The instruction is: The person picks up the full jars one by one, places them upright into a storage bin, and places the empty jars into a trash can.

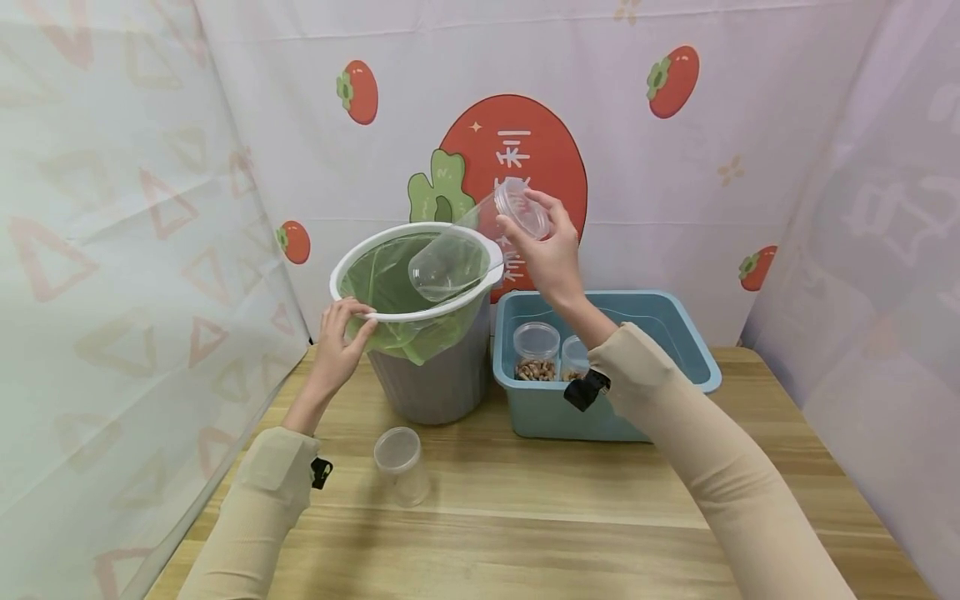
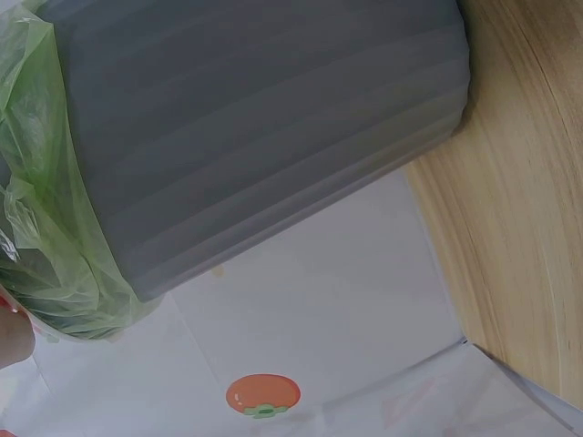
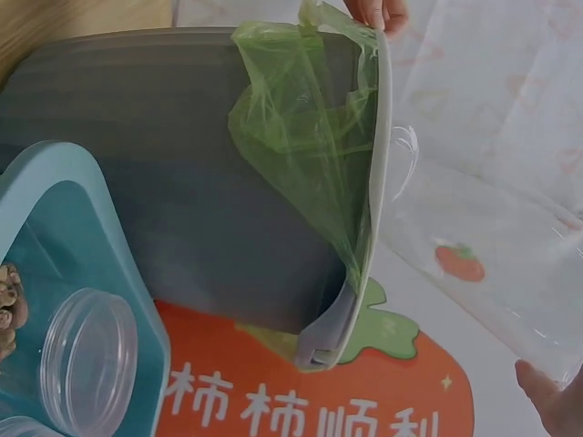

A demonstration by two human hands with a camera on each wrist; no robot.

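A grey bin [image 1: 435, 379] with a white rim [image 1: 390, 312] and a green liner [image 1: 390, 283] stands at the back of the wooden table. My left hand [image 1: 339, 342] grips the bin's near rim. My right hand [image 1: 551, 250] holds a clear plastic cup [image 1: 468, 246] by its base, tipped mouth-down over the bin's opening. In the right wrist view the cup [image 3: 492, 246] hangs beside the rim [image 3: 378, 182], and my left fingertips [image 3: 378, 11] show at the top. The left wrist view shows only the bin's grey wall [image 2: 264, 127] and liner [image 2: 46, 246].
A blue tub [image 1: 675, 333] to the right of the bin holds lidded clear cups with brown pieces [image 1: 536, 354]. Another clear cup [image 1: 402, 467] stands on the table [image 1: 525, 517] in front of the bin. Printed cloth walls close in at the back and both sides.
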